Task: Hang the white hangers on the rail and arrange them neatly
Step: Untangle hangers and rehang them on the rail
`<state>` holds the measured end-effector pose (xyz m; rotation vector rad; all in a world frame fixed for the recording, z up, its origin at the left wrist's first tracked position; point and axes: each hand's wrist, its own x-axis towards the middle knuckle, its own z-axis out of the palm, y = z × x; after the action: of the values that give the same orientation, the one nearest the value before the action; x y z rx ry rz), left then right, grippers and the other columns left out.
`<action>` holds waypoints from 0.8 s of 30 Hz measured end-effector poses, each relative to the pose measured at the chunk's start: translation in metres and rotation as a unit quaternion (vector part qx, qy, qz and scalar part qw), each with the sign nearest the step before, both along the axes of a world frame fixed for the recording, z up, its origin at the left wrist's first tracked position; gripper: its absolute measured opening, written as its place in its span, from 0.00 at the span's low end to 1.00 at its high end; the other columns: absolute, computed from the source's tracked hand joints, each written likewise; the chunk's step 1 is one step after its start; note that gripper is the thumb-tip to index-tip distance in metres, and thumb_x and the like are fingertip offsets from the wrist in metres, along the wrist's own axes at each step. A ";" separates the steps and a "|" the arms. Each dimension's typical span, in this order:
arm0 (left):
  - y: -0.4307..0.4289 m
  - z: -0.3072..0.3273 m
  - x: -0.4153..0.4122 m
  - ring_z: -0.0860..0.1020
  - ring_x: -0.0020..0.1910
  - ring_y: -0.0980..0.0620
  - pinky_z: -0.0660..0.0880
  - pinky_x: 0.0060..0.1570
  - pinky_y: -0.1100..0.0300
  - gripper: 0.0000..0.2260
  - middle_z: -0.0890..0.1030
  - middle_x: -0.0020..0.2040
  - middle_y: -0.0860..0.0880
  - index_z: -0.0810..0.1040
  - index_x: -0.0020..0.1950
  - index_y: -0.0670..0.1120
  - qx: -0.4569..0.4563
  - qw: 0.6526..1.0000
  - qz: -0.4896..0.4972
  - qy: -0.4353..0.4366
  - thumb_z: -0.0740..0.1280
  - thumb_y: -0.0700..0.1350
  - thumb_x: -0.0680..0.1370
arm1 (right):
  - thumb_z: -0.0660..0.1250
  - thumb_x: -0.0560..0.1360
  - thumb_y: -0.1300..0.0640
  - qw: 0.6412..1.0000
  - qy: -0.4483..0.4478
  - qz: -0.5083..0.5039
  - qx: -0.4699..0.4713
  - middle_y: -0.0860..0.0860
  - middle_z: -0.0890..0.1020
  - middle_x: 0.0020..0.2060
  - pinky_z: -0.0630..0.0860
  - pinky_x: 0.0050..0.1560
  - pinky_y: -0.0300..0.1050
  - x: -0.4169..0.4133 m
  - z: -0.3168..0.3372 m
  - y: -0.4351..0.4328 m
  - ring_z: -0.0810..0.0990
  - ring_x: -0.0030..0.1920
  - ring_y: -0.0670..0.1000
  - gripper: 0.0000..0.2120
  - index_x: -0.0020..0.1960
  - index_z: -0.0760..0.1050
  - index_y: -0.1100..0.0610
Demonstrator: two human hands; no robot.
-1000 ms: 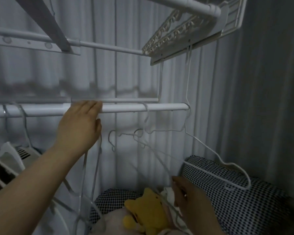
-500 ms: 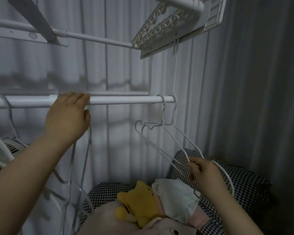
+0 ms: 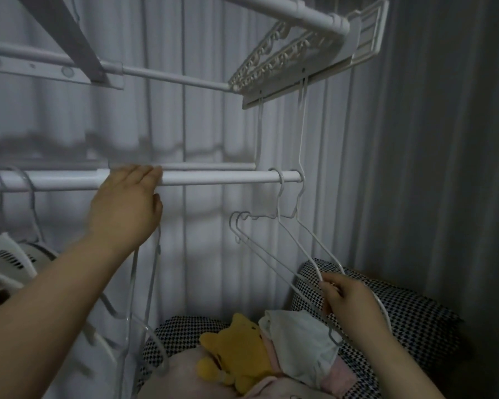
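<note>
My right hand [image 3: 350, 298] pinches two white hangers [image 3: 279, 197] by a shoulder, their hooks over the rail [image 3: 213, 177] near its end; my left hand [image 3: 124, 208] curls over the rail. Next, I'd release and space them.

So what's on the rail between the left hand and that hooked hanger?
Nothing: the head view shows bare rail from the left hand to the hanger.
</note>
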<state>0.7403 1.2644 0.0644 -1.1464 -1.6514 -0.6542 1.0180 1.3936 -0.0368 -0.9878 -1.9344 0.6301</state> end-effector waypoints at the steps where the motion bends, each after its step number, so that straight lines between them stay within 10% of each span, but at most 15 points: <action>1: -0.001 0.000 0.000 0.78 0.49 0.31 0.73 0.52 0.39 0.20 0.81 0.49 0.32 0.77 0.54 0.30 -0.001 1.000 -0.001 -0.001 0.62 0.38 0.65 | 0.61 0.77 0.63 1.000 -0.008 -0.003 0.006 0.44 0.73 0.23 0.67 0.30 0.23 0.000 0.000 -0.002 0.73 0.25 0.41 0.09 0.50 0.80 0.63; 7: -0.001 0.000 -0.003 0.78 0.50 0.30 0.72 0.54 0.39 0.20 0.80 0.50 0.31 0.77 0.54 0.29 -0.020 1.000 0.006 0.001 0.62 0.39 0.66 | 0.60 0.78 0.61 0.998 -0.061 -0.008 0.024 0.46 0.76 0.27 0.67 0.29 0.26 -0.003 0.004 -0.018 0.77 0.29 0.39 0.07 0.48 0.77 0.54; 11: -0.016 0.004 -0.004 0.76 0.53 0.29 0.68 0.56 0.36 0.22 0.77 0.55 0.30 0.77 0.57 0.33 0.004 1.000 -0.012 0.014 0.57 0.46 0.71 | 0.62 0.76 0.50 0.976 -0.170 -0.090 0.100 0.53 0.75 0.63 0.66 0.54 0.36 -0.006 0.022 -0.040 0.72 0.63 0.52 0.25 0.70 0.63 0.55; 14: -0.046 0.012 -0.015 0.75 0.55 0.32 0.65 0.58 0.38 0.21 0.77 0.57 0.32 0.77 0.56 0.36 0.051 0.998 0.004 0.043 0.54 0.44 0.71 | 0.66 0.73 0.54 0.974 -0.041 -0.031 0.223 0.46 0.72 0.61 0.61 0.61 0.39 -0.022 0.037 -0.081 0.67 0.62 0.49 0.21 0.66 0.69 0.54; 17: -0.069 0.014 -0.036 0.74 0.57 0.31 0.65 0.58 0.36 0.20 0.76 0.58 0.32 0.76 0.57 0.35 0.042 0.997 0.060 -0.003 0.55 0.44 0.71 | 0.61 0.75 0.46 0.979 0.003 0.146 0.145 0.39 0.69 0.57 0.65 0.62 0.33 -0.062 0.042 -0.115 0.66 0.59 0.39 0.20 0.66 0.66 0.47; 24: -0.076 -0.003 -0.054 0.77 0.55 0.35 0.66 0.58 0.41 0.27 0.79 0.55 0.35 0.76 0.58 0.37 -0.038 0.995 0.087 -0.021 0.51 0.52 0.71 | 0.65 0.72 0.43 0.940 -0.039 0.307 -0.144 0.50 0.66 0.69 0.65 0.65 0.40 -0.165 0.034 -0.127 0.67 0.68 0.51 0.39 0.74 0.49 0.53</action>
<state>0.6860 1.1885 0.0609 -1.0346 -1.8021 -0.5119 0.8525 1.2670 -0.0027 -0.5622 -2.2744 1.2732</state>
